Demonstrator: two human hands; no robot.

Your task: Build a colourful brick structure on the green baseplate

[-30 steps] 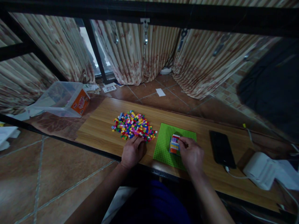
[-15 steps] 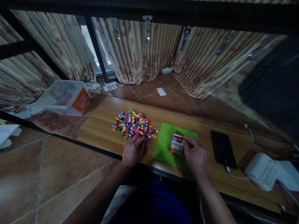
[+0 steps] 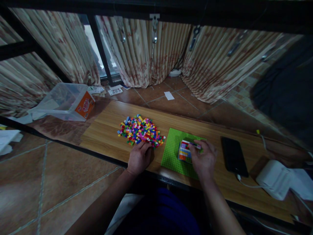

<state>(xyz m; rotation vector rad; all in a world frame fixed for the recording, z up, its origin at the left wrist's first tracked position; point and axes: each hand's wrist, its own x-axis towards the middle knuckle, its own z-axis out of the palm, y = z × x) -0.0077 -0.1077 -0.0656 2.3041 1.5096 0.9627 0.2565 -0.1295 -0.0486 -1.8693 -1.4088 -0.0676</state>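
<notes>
A small block of stacked toy bricks (image 3: pixel 184 153), with rows in several colours, sits on the green baseplate (image 3: pixel 170 158). My right hand (image 3: pixel 204 158) is at its right end, thumb and index finger closed around that part and covering some of it. Bricks show in the gap between thumb and finger. At the near edge of a heap of loose toy bricks (image 3: pixel 140 129), my left hand (image 3: pixel 139 158) rests with its fingers curled together. Its fingertips touch or nearly touch the heap, and whatever they may hold is hidden.
The wooden table (image 3: pixel 105 130) also carries a black phone (image 3: pixel 234 156) on a white cable and a white roll of paper (image 3: pixel 274 179) at right. A clear plastic bin (image 3: pixel 66 101) with an orange label stands beyond the left end. Curtains (image 3: pixel 168 55) hang behind.
My right thumb and index finger have spread from a tight pinch at the brick block's upper right to a wider hold around its right end. My left hand has stayed still.
</notes>
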